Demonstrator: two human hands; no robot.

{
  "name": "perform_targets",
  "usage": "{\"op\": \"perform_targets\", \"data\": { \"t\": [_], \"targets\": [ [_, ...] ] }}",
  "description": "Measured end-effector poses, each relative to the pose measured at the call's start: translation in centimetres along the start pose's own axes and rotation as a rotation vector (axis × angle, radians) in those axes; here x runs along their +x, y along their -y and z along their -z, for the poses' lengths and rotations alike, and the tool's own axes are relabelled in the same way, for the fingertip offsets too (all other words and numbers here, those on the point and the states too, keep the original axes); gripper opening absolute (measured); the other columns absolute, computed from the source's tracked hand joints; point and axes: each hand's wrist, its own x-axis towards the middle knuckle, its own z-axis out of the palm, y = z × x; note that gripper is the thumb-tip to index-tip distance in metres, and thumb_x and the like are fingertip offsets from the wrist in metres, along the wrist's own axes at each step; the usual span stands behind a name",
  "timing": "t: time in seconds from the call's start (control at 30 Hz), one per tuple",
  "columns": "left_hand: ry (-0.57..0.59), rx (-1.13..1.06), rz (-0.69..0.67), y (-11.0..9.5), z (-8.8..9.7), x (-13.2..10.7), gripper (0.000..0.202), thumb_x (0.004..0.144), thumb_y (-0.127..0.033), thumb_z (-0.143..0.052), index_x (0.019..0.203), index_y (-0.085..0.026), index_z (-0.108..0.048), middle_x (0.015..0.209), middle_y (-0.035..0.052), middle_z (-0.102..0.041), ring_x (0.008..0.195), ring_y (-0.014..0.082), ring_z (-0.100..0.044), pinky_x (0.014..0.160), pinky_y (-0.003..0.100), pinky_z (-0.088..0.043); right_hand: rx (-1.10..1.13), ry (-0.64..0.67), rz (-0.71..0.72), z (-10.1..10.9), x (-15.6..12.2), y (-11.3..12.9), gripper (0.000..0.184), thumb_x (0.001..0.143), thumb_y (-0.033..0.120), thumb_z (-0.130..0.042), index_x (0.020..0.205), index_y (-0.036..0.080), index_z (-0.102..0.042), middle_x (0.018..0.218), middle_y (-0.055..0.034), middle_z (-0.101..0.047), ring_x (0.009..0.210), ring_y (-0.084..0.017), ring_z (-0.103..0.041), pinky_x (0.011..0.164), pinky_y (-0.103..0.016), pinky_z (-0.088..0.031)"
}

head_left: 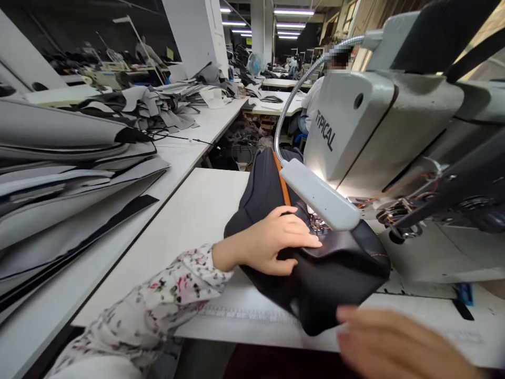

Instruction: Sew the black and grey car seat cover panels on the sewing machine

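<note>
A black leather-like sewn piece [335,279] with an orange strip [281,181] and orange stitching lies bunched under the head of a sewing machine [351,121]. My left hand [276,239] rests on top of it, close to the needle area, fingers stretched forward and thumb apart. Near the table's front edge, at the piece's lower right corner, my right hand [398,342] is smeared by motion. Its grip is unclear, and I cannot tell whether it touches the piece. A grey lamp [321,195] on a bendable metal neck hides part of the stitching spot.
Stacked grey and black panels [59,195] lie on the left table [189,152], with a heap of cut pieces [158,105] farther back. A printed ruler scale [252,314] runs along the machine table's front. Beyond the machine sits another person [313,100].
</note>
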Motion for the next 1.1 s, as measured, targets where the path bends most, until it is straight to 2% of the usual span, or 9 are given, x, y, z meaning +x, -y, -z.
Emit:
{"op": "perform_targets", "data": {
  "t": [0.07,0.13,0.2,0.27,0.33,0.5,0.67,0.87,1.1],
  "targets": [
    [0.07,-0.035,-0.001,0.7,1.0,0.3,0.043,0.093,-0.02,-0.055,0.135,-0.019,-0.065,0.135,0.0093,-0.068,0.128,0.0239,-0.06,0.121,0.046,-0.033,-0.445,-0.149,0.014,1.5,2.7,-0.1,0.04,0.099,0.014,-0.053,0.137,0.021,-0.064,0.132,-0.008,-0.071,0.123,-0.025,-0.065,0.096,-0.036,-0.051],
    [0.114,-0.045,0.016,1.2,1.3,0.7,0.039,0.099,-0.018,-0.048,0.132,-0.02,-0.067,0.134,0.0098,-0.068,0.126,0.0223,-0.061,0.118,0.045,-0.039,-0.774,-0.173,0.019,1.6,5.3,-0.5,0.037,0.095,0.005,-0.046,0.122,0.014,-0.07,0.118,-0.0105,-0.075,0.112,-0.026,-0.066,0.083,-0.039,-0.046],
    [0.119,-0.075,0.028,1.7,1.2,1.1,0.034,0.103,-0.02,-0.045,0.126,-0.022,-0.071,0.129,0.0083,-0.071,0.123,0.0208,-0.064,0.117,0.044,-0.042,-0.9,-0.123,0.005,1.0,6.9,-0.8,0.037,0.09,-0.001,-0.042,0.105,0.012,-0.073,0.102,-0.0098,-0.077,0.098,-0.024,-0.066,0.072,-0.039,-0.038],
    [0.102,-0.14,0.031,2.0,0.8,1.4,0.029,0.105,-0.025,-0.049,0.118,-0.023,-0.074,0.121,0.0063,-0.075,0.12,0.0205,-0.066,0.117,0.042,-0.043,-0.919,-0.103,-0.006,0.3,7.2,-1.0,0.039,0.088,-0.003,-0.041,0.104,0.011,-0.073,0.102,-0.0095,-0.077,0.097,-0.024,-0.063,0.07,-0.039,-0.035],
    [0.08,-0.207,0.039,2.3,0.4,1.4,0.024,0.104,-0.029,-0.054,0.113,-0.024,-0.075,0.116,0.0048,-0.077,0.117,0.0203,-0.067,0.117,0.041,-0.044,-0.905,-0.122,-0.001,-0.1,6.8,-1.1,0.04,0.091,-0.002,-0.04,0.115,0.008,-0.071,0.111,-0.0096,-0.077,0.104,-0.024,-0.06,0.073,-0.039,-0.036],
    [0.033,-0.254,0.065,2.0,-0.2,1.0,0.021,0.102,-0.028,-0.061,0.115,-0.02,-0.075,0.119,0.005,-0.076,0.116,0.0202,-0.068,0.115,0.039,-0.045,-0.878,-0.145,0.009,-0.1,5.7,-1.5,0.04,0.098,0.001,-0.038,0.124,0.006,-0.068,0.12,-0.0084,-0.077,0.113,-0.023,-0.057,0.078,-0.038,-0.037],
    [-0.017,-0.236,0.112,1.6,-0.9,0.7,0.025,0.104,-0.031,-0.057,0.117,-0.022,-0.076,0.12,0.0045,-0.077,0.118,0.0203,-0.067,0.118,0.04,-0.04,-0.873,-0.155,-0.005,0.0,5.9,-2.0,0.041,0.095,-0.003,-0.04,0.122,0.008,-0.069,0.118,-0.0053,-0.077,0.103,-0.021,-0.059,0.077,-0.039,-0.036],
    [-0.08,-0.151,0.137,1.3,-2.1,0.3,0.028,0.106,-0.034,-0.053,0.12,-0.024,-0.075,0.129,0.0052,-0.073,0.122,0.0199,-0.064,0.119,0.039,-0.035,-0.865,-0.156,-0.005,0.1,5.6,-2.7,0.041,0.096,-0.001,-0.041,0.126,0.009,-0.066,0.123,-0.0047,-0.076,0.111,-0.022,-0.06,0.079,-0.04,-0.036],
    [-0.24,-0.031,0.148,0.1,-3.9,-0.1,0.031,0.108,-0.032,-0.047,0.118,-0.022,-0.074,0.116,0.0051,-0.076,0.108,0.0176,-0.067,0.109,0.037,-0.039,-0.846,-0.181,-0.011,0.1,5.3,-3.8,0.038,0.1,0.001,-0.042,0.129,0.013,-0.064,0.127,-0.0028,-0.075,0.114,-0.02,-0.061,0.081,-0.039,-0.036]
  ]
}}
